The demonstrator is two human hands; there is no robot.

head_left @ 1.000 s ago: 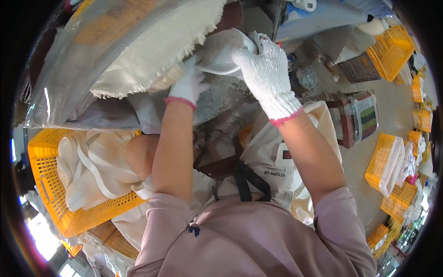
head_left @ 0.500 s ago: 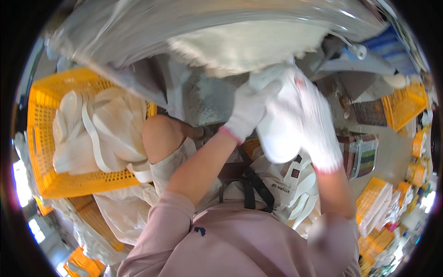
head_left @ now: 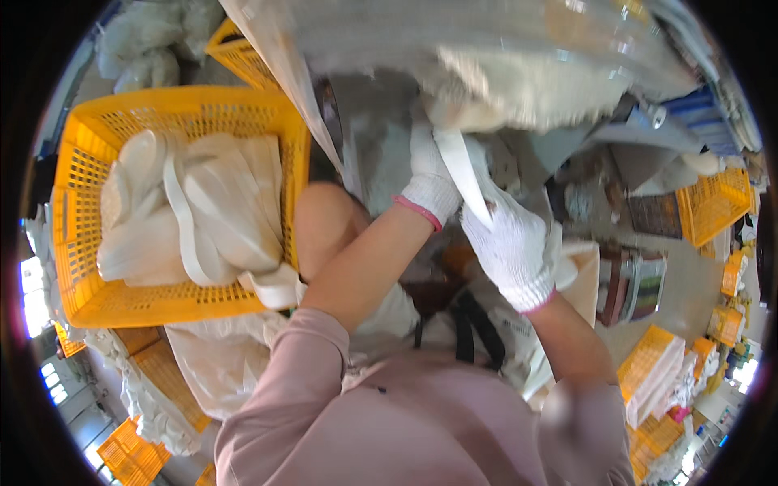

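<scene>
Both my hands wear white knit gloves with pink cuffs. Between them is a white shoe sole [head_left: 464, 174], turned so that its narrow edge faces up. My left hand [head_left: 429, 172] closes on its far part, with the fingertips hidden below the wheel. Around its near end my right hand [head_left: 510, 247] is closed. Just above the sole's far end is a fluffy cream buffing wheel [head_left: 543, 91], blurred; whether they touch I cannot tell. More white soles [head_left: 231, 202] lie piled in a yellow basket [head_left: 186, 312] on my left.
A grey plastic-covered hood [head_left: 486, 28] hangs over the wheel, its edge slanting down beside the basket. Loose white pieces [head_left: 579, 263] lie by my right forearm. Further right are a striped box [head_left: 644, 287] and yellow crates [head_left: 717, 202]. My bare knee [head_left: 328, 223] is next to the basket.
The sole has turned from showing its broad face to edge-up. My right hand has moved down and left, away from the wheel. The view has shifted, showing more of the basket.
</scene>
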